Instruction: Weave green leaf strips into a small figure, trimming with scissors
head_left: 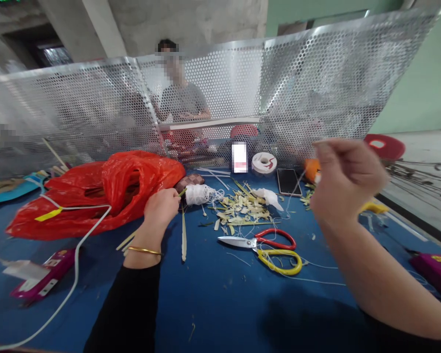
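My left hand (pixel 162 207) is closed on a thin green strip, right beside a spool wound with white thread (pixel 197 194) on the blue table (pixel 213 304). A gold bangle (pixel 144 250) circles that wrist. My right hand (pixel 343 179) is raised to the right, fingers pinched on a fine white thread (pixel 297 189) that runs down toward the table. Between the hands lies a heap of cut pale-green leaf scraps (pixel 242 206). Scissors with one red and one yellow handle (pixel 266 246) lie in front of the scraps.
A crumpled red plastic bag (pixel 106 191) fills the left. A white cable (pixel 73 274) crosses the table past a magenta box (pixel 40 279); another magenta box (pixel 435 269) is at right. A phone (pixel 288 181), tape roll (pixel 263 163) and perforated metal screen (pixel 213 98) stand behind; a person sits beyond.
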`<state>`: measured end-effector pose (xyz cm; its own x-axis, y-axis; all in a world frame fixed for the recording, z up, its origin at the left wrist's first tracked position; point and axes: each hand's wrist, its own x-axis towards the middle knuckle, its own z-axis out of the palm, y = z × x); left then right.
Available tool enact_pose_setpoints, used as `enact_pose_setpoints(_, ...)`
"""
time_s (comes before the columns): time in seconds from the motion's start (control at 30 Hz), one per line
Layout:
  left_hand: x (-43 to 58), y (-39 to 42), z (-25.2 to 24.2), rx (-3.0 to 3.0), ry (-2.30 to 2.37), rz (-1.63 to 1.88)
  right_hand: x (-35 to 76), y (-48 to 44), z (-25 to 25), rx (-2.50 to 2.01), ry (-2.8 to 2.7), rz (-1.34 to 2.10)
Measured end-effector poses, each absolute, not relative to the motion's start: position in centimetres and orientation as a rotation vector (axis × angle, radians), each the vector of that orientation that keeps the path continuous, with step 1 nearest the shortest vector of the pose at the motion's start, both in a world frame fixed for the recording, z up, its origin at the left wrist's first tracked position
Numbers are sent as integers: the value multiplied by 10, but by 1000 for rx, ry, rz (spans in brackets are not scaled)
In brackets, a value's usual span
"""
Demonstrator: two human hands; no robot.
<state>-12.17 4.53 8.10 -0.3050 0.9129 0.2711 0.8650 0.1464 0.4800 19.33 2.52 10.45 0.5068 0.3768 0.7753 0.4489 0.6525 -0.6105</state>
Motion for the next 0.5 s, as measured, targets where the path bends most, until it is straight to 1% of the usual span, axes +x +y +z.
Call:
enact_pose_setpoints(0.03,-121,43,84,1822,2325,866,196,18,111,-835,-985,-214)
enact_pose_setpoints(0.1,-119,36,92,1873,2340,911,200,4,123,-791,-884,-359)
enact_pose_setpoints(0.13,-116,32,97,1902,2327,961,200,-1,128,-781,-845,-386)
enact_pose_setpoints(0.2,-106,21,107,1934,2168,1244,197,-9,132,-794,-897,-282)
enact_pose_setpoints(0.27,-88,8,115,1763,1725,1446,190,-11,132,-767,-999,-32)
enact_pose_setpoints(0.3,-76,1,118,1642,1460,1443,185,-10,130,-763,-1075,161)
enact_pose_setpoints(0.33,-63,-5,118,1530,1217,1379,179,-9,127,-765,-1152,396)
enact_pose_setpoints(0.4,-35,-15,114,1333,872,1252,166,-7,119,-726,-1173,796)
enact_pose_setpoints(0.5,0,-21,97,1104,644,1101,150,-4,106,-720,-1098,1159)
